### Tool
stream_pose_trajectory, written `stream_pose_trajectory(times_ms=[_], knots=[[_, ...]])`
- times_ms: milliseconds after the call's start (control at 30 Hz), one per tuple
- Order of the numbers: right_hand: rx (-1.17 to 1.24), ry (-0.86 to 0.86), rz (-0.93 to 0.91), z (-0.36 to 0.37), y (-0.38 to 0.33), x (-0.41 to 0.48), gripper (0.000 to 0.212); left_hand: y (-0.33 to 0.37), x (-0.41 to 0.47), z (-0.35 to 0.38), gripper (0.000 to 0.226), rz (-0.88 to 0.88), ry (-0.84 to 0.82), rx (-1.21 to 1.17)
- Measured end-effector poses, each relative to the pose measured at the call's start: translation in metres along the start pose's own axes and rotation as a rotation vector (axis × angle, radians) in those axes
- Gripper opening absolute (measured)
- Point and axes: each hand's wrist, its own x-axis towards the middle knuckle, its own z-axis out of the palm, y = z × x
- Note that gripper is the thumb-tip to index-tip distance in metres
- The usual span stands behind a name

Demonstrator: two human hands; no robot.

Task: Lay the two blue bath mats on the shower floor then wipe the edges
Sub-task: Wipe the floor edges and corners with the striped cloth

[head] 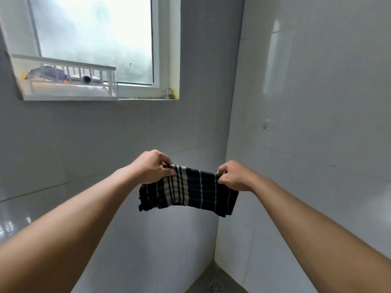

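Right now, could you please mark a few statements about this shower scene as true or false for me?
1. Both the left hand and right hand pinch the cloth. True.
2. The cloth lies on the floor. False: it hangs between the hands.
3. A rack stands at the window. True.
4. The cloth is plain white. False: dark with pale stripes.
5. A mat covers the drain. False: the drain is bare.

The cloth [190, 191] is soft woven fabric, matt and creased. The tiles [317, 102] are smooth, glossy white. The window glass [95, 34] looks frosted. The rack [69, 81] seems white-coated metal. The floor [203, 280] looks matt grey.
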Motion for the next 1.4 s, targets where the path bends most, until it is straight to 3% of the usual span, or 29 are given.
stream_pose_trajectory(times_ms=[400, 767, 1067, 1200, 1400], knots=[[0.029, 0.188, 0.108, -0.128, 0.154, 0.046, 0.013, 0.147, 0.185, 0.066, 0.009, 0.174, -0.026, -0.073], [0.091, 0.495, 0.122, -0.167, 0.256, 0.140, 0.032, 0.193, 0.339, 0.146, 0.009, 0.342, 0.093, -0.133], [-0.193, 0.375, 0.129, -0.163, 0.313, 0.254, 0.048, 0.190, 0.476, 0.209, 0.034, 0.636, 0.227, 0.115], [-0.408, 0.427, 0.151, -0.170, 0.330, 0.302, 0.054, 0.195, 0.527, 0.224, 0.057, 0.709, 0.266, 0.301], [-0.695, 0.590, 0.134, -0.170, 0.349, 0.338, 0.048, 0.203, 0.571, 0.255, 0.055, 0.790, 0.399, 0.401]])
